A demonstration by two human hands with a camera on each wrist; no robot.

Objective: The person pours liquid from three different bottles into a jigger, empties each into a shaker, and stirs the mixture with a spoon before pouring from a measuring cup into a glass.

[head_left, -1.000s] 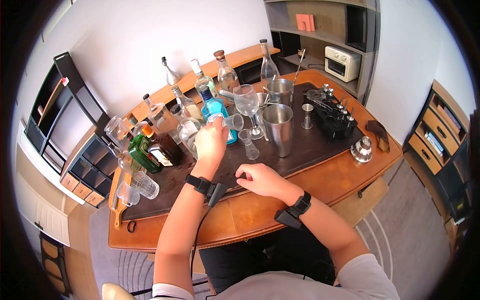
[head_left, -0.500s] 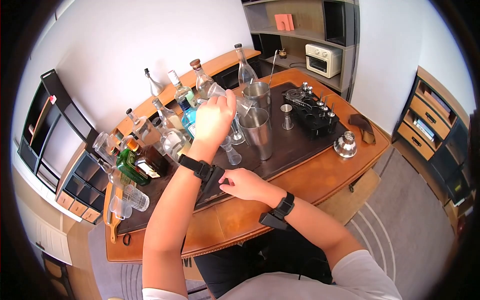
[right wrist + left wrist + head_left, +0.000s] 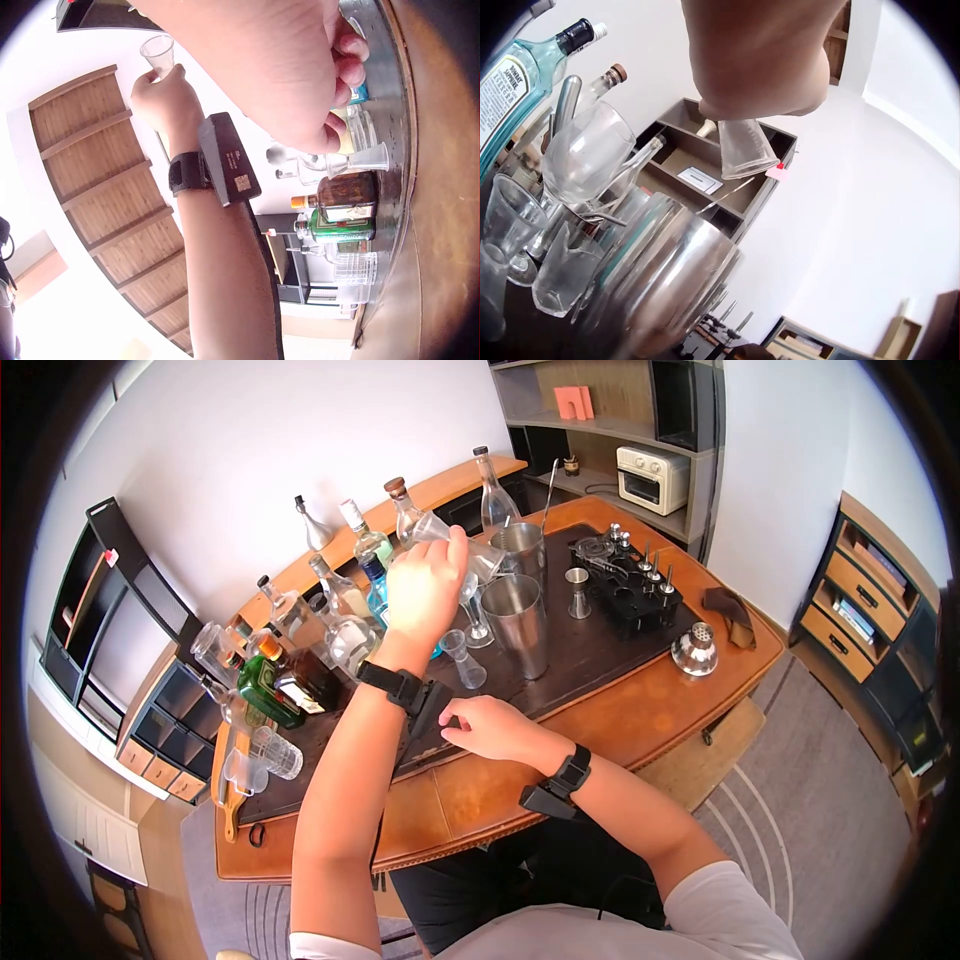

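Observation:
My left hand [image 3: 425, 588] is raised beside the metal tins and grips a clear plastic jigger [image 3: 485, 559], which is tilted with its lower end near the front tin [image 3: 515, 625]. In the left wrist view, one cup of the jigger [image 3: 744, 150] projects below the hand [image 3: 761, 56]; in the right wrist view, its rim [image 3: 157, 49] shows above the fingers. A second clear jigger [image 3: 464, 660] stands left of the front tin. The blue bottle [image 3: 376, 590] is partly behind my left hand. My right hand [image 3: 503, 730] hovers at the table's front, fingers loosely curled around nothing.
Several bottles crowd the left and back, including a green one [image 3: 262, 695]. A stemmed glass [image 3: 479, 622] stands behind the clear jigger. Right of the tins are a steel jigger [image 3: 578, 595], a black tool rack [image 3: 635, 595] and a shaker top [image 3: 694, 650].
My left hand has lifted the jigger from beside the blue bottle up towards the tins, tilting it. My right hand keeps its loosely curled pose. The head view has shifted.

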